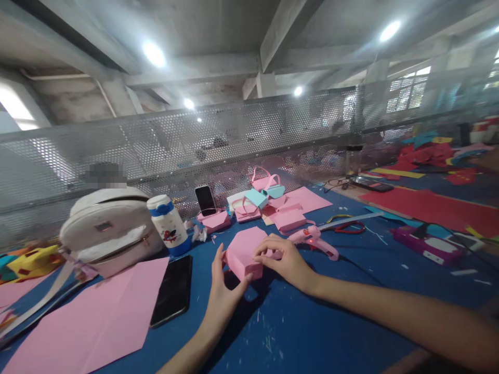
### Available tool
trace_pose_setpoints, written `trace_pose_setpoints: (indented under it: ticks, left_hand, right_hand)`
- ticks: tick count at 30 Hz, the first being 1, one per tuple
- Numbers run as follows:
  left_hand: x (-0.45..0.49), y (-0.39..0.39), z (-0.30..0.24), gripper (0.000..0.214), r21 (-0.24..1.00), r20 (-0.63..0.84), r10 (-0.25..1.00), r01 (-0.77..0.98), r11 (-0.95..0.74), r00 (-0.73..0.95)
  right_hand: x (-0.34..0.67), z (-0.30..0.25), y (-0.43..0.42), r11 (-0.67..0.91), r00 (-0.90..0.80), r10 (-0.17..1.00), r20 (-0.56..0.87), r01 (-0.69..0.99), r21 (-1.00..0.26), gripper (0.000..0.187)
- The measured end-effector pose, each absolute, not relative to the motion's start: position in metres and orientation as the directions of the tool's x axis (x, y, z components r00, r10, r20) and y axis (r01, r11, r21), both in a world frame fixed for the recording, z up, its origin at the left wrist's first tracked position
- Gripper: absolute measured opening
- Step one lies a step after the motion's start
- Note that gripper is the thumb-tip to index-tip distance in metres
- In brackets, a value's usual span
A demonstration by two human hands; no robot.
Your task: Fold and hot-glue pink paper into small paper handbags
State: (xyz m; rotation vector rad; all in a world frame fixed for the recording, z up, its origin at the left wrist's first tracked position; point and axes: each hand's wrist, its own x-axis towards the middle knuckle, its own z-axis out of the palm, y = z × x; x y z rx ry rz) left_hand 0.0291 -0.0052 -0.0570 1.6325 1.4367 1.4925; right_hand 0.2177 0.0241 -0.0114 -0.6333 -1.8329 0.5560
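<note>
A pink paper box point(245, 244) with a many-sided top is held just over the blue tabletop in front of me. My left hand point(225, 293) grips its left side, thumb at the near lower edge and fingers at the far left. Over the box's right side my right hand point(286, 262) is closed, with thumb and fingertips pinched at the edge of the top. Whether a small piece is between those fingertips is hidden. Right of the box lies a pink hot glue gun point(314, 240), its cord running right.
Left are a white backpack point(113, 234), a white-and-blue bottle point(169, 228), a dark tablet point(171, 293) and pink sheets point(97, 317). Behind stand a phone point(205, 200) and folded pink paper pieces point(288, 218). Scissors point(351, 227) and a purple device point(427, 244) lie right.
</note>
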Motion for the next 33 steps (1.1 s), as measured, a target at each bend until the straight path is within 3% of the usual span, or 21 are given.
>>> trace_pose_setpoints:
  ticks: [11, 22, 24, 29, 33]
  left_hand:
    - [0.031, -0.008, -0.053, 0.093, 0.87, 0.407, 0.903, 0.362, -0.336, -0.14]
    - [0.031, -0.008, -0.052, 0.092, 0.863, 0.397, 0.911, 0.385, -0.328, -0.113]
    - [0.032, -0.008, -0.051, 0.092, 0.867, 0.39, 0.912, 0.382, -0.319, -0.125]
    - [0.03, -0.006, -0.051, 0.092, 0.892, 0.372, 0.915, 0.334, -0.304, -0.16]
    - [0.029, -0.004, -0.052, 0.093, 0.914, 0.346, 0.92, 0.289, -0.287, -0.182]
  right_hand:
    - [0.221, -0.014, 0.024, 0.896, -0.385, 0.436, 0.813, 0.274, -0.35, 0.022]
    - [0.215, -0.014, 0.022, 0.888, -0.529, 0.41, 0.743, 0.418, -0.192, 0.017]
    - [0.215, -0.013, 0.021, 0.889, -0.532, 0.428, 0.73, 0.395, -0.232, 0.017]
    - [0.216, -0.014, 0.027, 0.814, -0.375, 0.578, 0.725, 0.198, -0.546, 0.019]
    - [0.22, -0.013, 0.032, 0.8, -0.323, 0.595, 0.736, 0.149, -0.582, 0.02]
